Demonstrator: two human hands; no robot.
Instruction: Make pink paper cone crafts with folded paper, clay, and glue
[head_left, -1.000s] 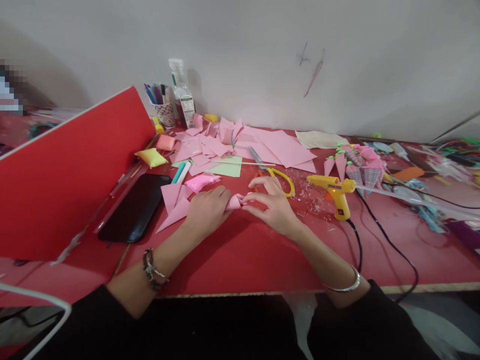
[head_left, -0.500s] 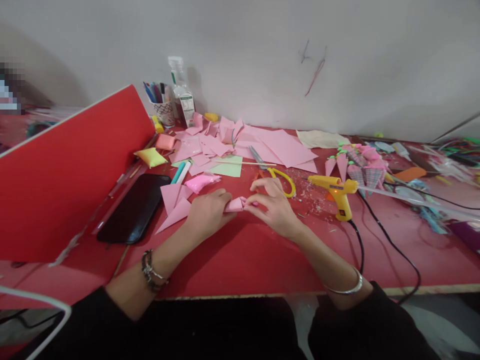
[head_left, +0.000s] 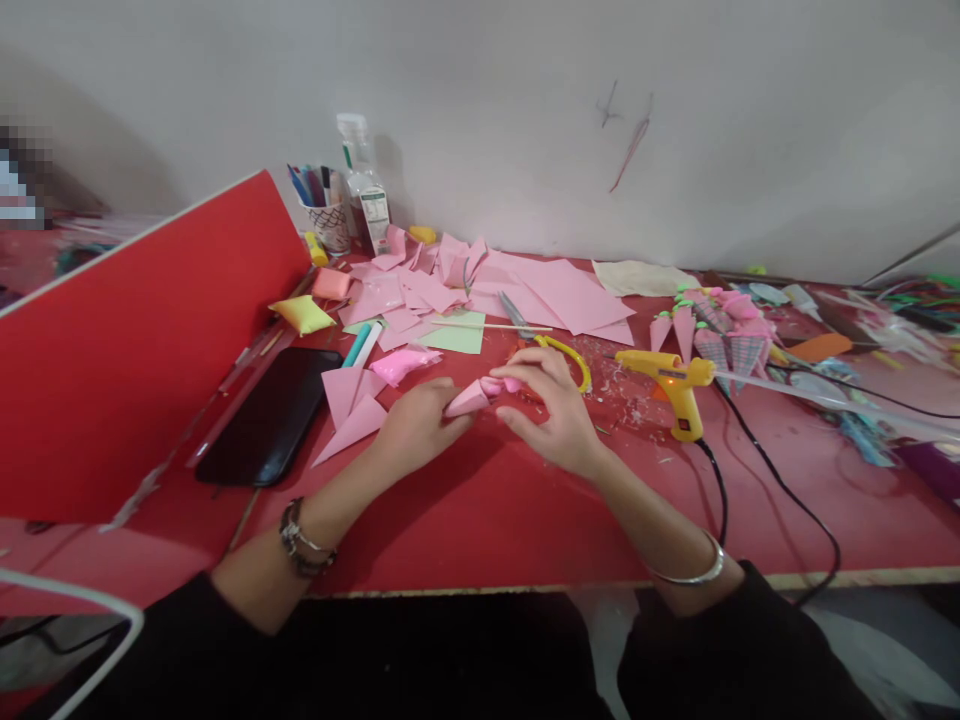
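Observation:
My left hand [head_left: 418, 428] is closed around a small pink paper cone [head_left: 468, 400], thumb below and fingers above. A soft bright pink lump [head_left: 512, 384] sticks out of the cone's wide right end. My right hand [head_left: 550, 412] is at that end, its fingertips resting at the lump while the thumb hangs lower and apart. Left of my left hand lie cut pink paper pieces [head_left: 355, 430]. A pink packet [head_left: 405, 365] is just beyond it. Scissors with yellow handles [head_left: 577, 362] lie behind my right hand, partly covered by it.
A yellow glue gun [head_left: 679, 388] with a lit orange light lies at right, its cable trailing to the table edge. Finished cones [head_left: 720, 335] are piled behind it. A phone [head_left: 270, 418] and a red board [head_left: 172, 340] are at left. Pink sheets [head_left: 562, 290], a cup of pens [head_left: 326, 225] and a bottle [head_left: 367, 195] stand along the wall.
The cone has tilted, its right end now higher, and the pink lump shows more. My right thumb has come away from the cone, and the fingers have spread.

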